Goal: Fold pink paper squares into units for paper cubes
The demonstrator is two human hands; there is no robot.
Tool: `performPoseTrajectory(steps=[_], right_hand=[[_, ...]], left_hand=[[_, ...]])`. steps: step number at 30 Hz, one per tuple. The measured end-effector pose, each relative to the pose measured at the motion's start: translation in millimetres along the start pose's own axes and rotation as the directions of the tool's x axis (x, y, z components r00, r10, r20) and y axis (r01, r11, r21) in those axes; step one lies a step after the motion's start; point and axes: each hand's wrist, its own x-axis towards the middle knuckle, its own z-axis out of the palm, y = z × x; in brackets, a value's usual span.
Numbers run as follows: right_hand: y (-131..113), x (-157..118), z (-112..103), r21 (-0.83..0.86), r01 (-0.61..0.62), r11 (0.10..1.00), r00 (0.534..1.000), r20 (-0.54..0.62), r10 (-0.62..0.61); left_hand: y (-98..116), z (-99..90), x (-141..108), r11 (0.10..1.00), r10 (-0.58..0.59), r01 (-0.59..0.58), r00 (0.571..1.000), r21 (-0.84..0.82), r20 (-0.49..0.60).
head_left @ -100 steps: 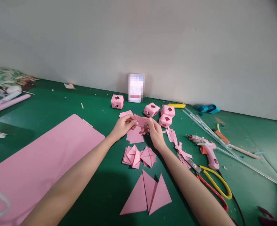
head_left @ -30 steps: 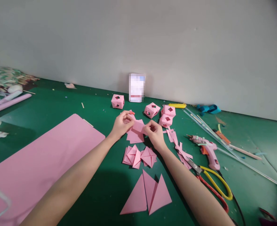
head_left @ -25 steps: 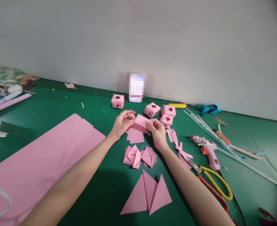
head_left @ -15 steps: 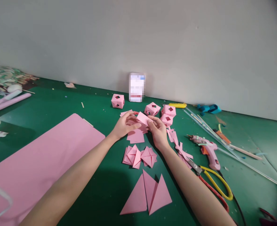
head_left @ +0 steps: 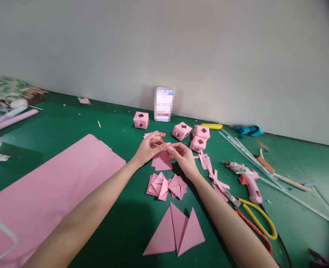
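Observation:
My left hand [head_left: 151, 147] and my right hand [head_left: 182, 156] meet at the fingertips, pinching a small folded piece of pink paper [head_left: 167, 144] that the fingers mostly cover. Under them lie loose pink paper squares [head_left: 161, 162]. Closer to me are folded pink paper units [head_left: 158, 185], grouped in two small piles. Nearer still, larger pink paper triangles [head_left: 161, 234] rest on the table, one with a fold standing up. Beyond my hands sit several pink paper boxes with diamond-shaped holes, one of them a box [head_left: 141, 120] at the left.
Right of my arm lie paper strips [head_left: 205, 162], scissors [head_left: 258, 219] with yellow and red handles, a pink glue gun [head_left: 248, 178] and clear glue sticks. A pink sheet [head_left: 55, 190] covers the left side. A phone with a blurred screen [head_left: 163, 104] leans on the wall.
The paper, earlier seen as a flat rectangle in my right fingers, is now turned and mostly hidden. My fingertips have come together around it, slightly lower.

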Motion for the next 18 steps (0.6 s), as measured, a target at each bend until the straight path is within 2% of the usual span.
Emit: performPoseTrajectory(steps=[5, 12, 18], right_hand=[[-0.9, -0.4, 1.3, 0.024, -0.046, 0.999, 0.997, 0.057, 0.044], [3.6, 0.8, -1.7, 0.006, -0.030, 1.000, 0.997, 0.074, 0.029], [10.1, -0.8, -2.7, -0.028, -0.028, 0.999, 0.999, 0.018, 0.029]], left_hand=[[1.4, 0.7, -0.2, 0.996, -0.044, 0.044, 0.999, -0.078, -0.002], [1.0, 1.5, 0.1, 0.992, -0.056, 0.057, 0.998, -0.110, 0.013], [-1.5, -0.2, -2.0, 0.998, -0.043, 0.046, 0.998, -0.054, 0.041]])
